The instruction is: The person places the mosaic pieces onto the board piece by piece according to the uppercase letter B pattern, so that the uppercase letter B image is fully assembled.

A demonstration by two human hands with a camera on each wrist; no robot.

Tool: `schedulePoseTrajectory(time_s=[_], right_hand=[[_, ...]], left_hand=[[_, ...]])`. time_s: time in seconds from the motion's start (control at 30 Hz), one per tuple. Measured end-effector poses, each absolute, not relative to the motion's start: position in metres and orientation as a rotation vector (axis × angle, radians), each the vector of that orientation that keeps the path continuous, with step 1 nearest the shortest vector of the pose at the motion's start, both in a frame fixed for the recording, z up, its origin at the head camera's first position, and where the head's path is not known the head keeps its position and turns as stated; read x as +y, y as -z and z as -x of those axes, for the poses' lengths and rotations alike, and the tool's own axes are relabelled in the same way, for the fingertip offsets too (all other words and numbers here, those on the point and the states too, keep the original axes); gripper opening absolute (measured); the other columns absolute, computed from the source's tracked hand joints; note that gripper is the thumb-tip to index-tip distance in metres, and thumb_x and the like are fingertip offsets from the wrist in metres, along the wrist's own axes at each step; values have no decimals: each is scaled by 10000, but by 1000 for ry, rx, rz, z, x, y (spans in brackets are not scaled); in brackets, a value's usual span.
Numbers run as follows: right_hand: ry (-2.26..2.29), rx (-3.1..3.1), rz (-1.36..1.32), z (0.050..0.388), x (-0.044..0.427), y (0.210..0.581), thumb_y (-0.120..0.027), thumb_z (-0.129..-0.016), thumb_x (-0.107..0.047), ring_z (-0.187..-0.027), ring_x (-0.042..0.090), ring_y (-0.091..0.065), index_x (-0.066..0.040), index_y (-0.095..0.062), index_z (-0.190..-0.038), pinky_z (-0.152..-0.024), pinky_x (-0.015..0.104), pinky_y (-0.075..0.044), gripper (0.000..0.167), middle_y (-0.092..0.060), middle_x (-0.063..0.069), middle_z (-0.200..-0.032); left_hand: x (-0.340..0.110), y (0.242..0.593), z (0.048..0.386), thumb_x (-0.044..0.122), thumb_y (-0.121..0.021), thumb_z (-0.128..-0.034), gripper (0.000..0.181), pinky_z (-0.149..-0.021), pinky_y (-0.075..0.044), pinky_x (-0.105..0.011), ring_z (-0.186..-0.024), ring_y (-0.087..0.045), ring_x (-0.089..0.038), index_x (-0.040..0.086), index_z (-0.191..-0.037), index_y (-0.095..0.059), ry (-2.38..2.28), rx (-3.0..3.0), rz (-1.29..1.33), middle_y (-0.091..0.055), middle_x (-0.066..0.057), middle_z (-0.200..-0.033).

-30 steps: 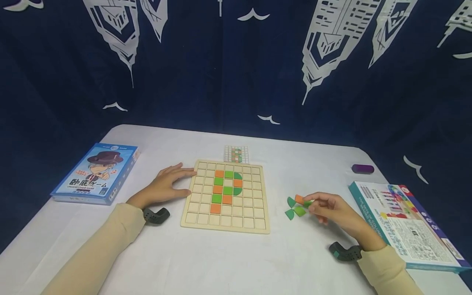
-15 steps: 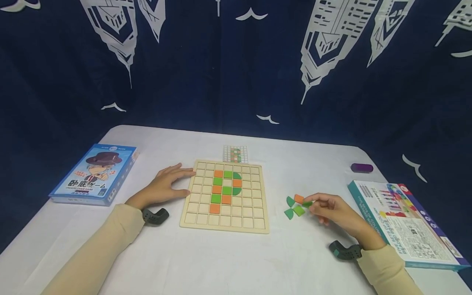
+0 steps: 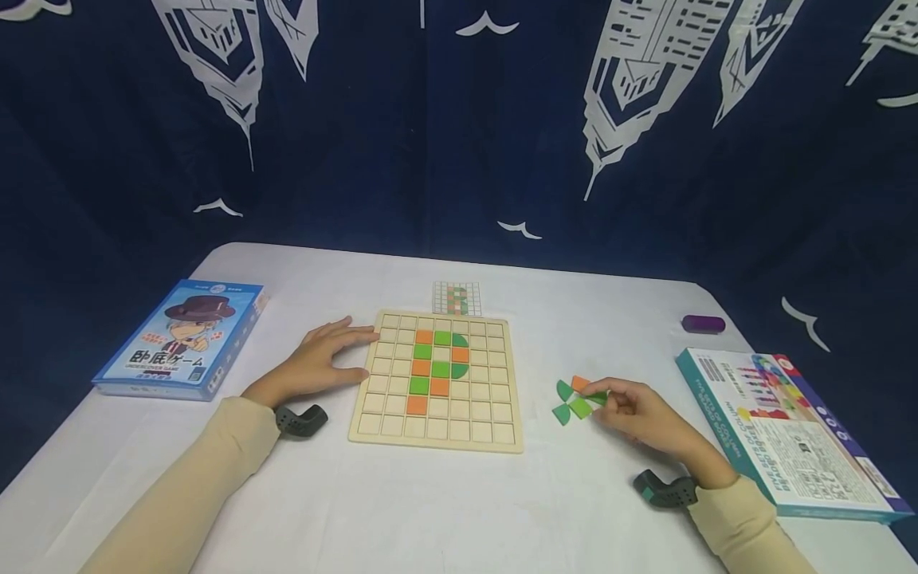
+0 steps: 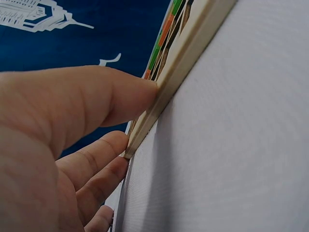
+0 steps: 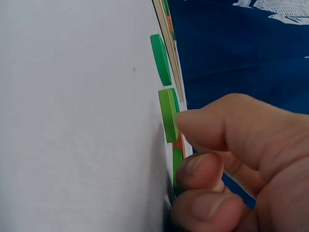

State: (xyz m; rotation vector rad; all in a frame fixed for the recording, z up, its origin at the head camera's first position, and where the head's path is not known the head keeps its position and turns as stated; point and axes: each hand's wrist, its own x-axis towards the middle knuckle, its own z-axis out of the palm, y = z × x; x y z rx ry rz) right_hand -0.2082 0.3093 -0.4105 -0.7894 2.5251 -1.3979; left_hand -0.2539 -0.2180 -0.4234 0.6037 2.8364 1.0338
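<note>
A wooden grid board (image 3: pixel 486 426) lies on the table, orange and green pieces set in its middle. My left hand (image 3: pixel 315 363) rests at its left edge, fingers spread; in the left wrist view the thumb of this hand (image 4: pixel 72 125) touches the rim. Right of the board is a loose cluster: two dark green quarter-rounds, an orange square (image 3: pixel 579 383), a light green square (image 3: pixel 580 408) and a green piece (image 3: pixel 598 397). My right hand (image 3: pixel 641 414) is over its right side, index finger extended; the right wrist view shows its thumb beside a light green piece (image 5: pixel 168 116).
A small pattern card (image 3: pixel 457 298) lies behind the board. At the left is a blue game box (image 3: pixel 182 339); at the right, a white and teal box (image 3: pixel 796 438) with a purple object (image 3: pixel 703 324) behind it. A dark patterned cloth hangs behind the table.
My right hand has shifted slightly left, and its index finger reaches further over the loose pieces. My left hand keeps its place against the board.
</note>
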Motion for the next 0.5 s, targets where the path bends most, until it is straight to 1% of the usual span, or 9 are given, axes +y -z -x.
schedulePoseTrajectory(time_s=[0.23,0.5], right_hand=[[1231,2680,766,206,304,408,-721,-942,67,-606,13,-434,74,-703,-1277,-506,223,-365,336,-540,-99,-760],[1224,2700,680,206,302,407,-766,-916,63,-634,31,-468,62,-733,-1180,-541,214,-395,266,-563,-65,-767]], left_hand=[[-217,422,253,340,-785,-945,673,-1285,-73,-706,-1630,-187,-460,99,-1545,-599,-1045,2837,-615,-484,-152,-1665],[-216,421,252,332,-780,-942,674,-1285,-76,-704,-1630,-188,-460,95,-1546,-597,-1044,2838,-609,-484,-156,-1664]])
